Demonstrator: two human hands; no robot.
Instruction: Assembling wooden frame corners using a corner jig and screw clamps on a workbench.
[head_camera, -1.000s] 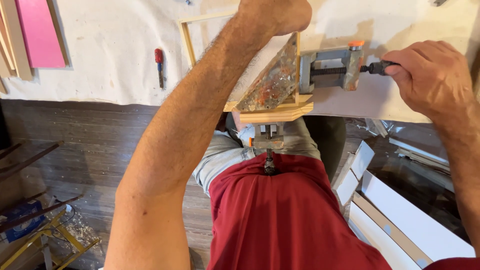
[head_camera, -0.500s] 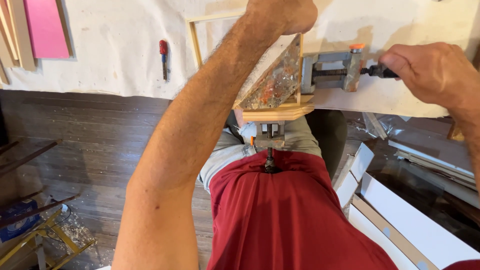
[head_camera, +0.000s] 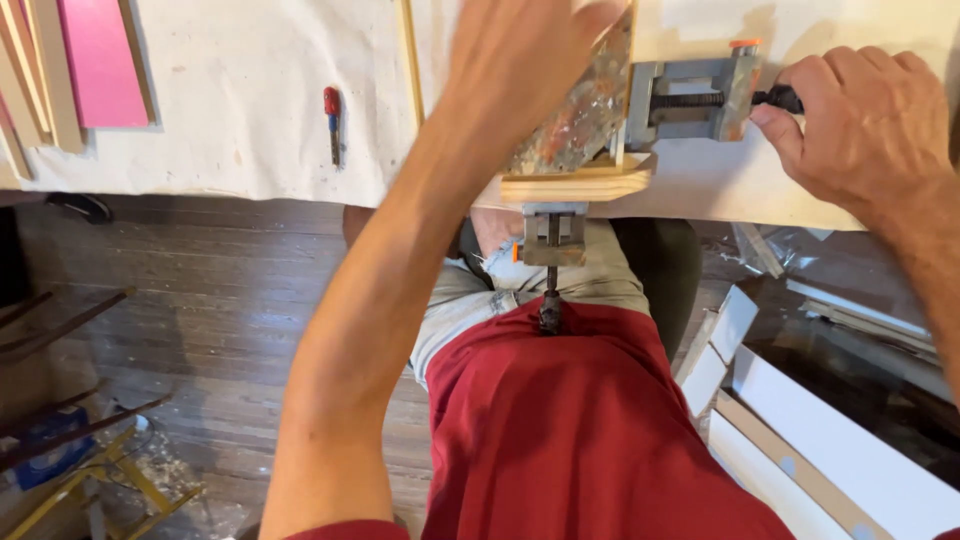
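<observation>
My left hand (head_camera: 530, 50) rests flat on a paint-spattered corner block (head_camera: 580, 120) that sits on a wooden frame corner (head_camera: 575, 185) at the table's near edge. My right hand (head_camera: 860, 120) is closed around the dark handle (head_camera: 785, 98) of a grey metal clamp screw (head_camera: 690, 100) that lies across the table to the right of the block. A second clamp (head_camera: 550, 240) hangs below the table edge, its handle pointing toward my red shirt.
A cloth-covered table (head_camera: 230, 120) holds a small red-handled tool (head_camera: 333, 120), a pink board (head_camera: 100, 60) and thin wooden strips (head_camera: 35, 70). White boards (head_camera: 830, 440) lie on the floor at right. Dark rods and a yellow frame (head_camera: 90, 490) lie at lower left.
The view has shifted, so the clamp and block sit slightly lower in the picture. My left hand stays on the block and my right hand stays on the clamp handle.
</observation>
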